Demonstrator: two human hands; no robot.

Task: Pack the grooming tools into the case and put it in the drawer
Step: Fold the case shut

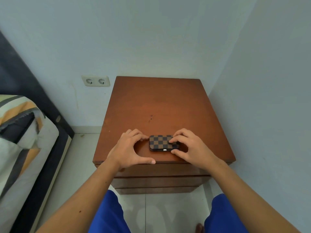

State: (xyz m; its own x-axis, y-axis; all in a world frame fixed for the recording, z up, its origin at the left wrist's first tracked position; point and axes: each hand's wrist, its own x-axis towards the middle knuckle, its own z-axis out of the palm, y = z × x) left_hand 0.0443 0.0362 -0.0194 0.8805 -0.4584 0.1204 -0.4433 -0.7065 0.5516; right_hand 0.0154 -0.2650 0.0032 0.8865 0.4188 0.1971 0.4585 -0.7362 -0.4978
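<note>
Case (162, 142): shut, flat on nightstand (159, 101) top, nr front edge. No tools in sight, so packing is likely done.
L hand (129, 152): curved fingers touch case's left end; thumb spread wide.
R hand (190, 145): fingers on lid, thumb at front edge — holds case.
To do: drawers (159, 180) shut — open one, stow case.

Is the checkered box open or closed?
Closed: the box lies flat on the nightstand, its lid down, no gap showing.

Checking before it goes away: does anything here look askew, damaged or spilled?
Nothing stands out: the checkered case lies flat and closed on the nightstand, whose drawers are shut.
</note>
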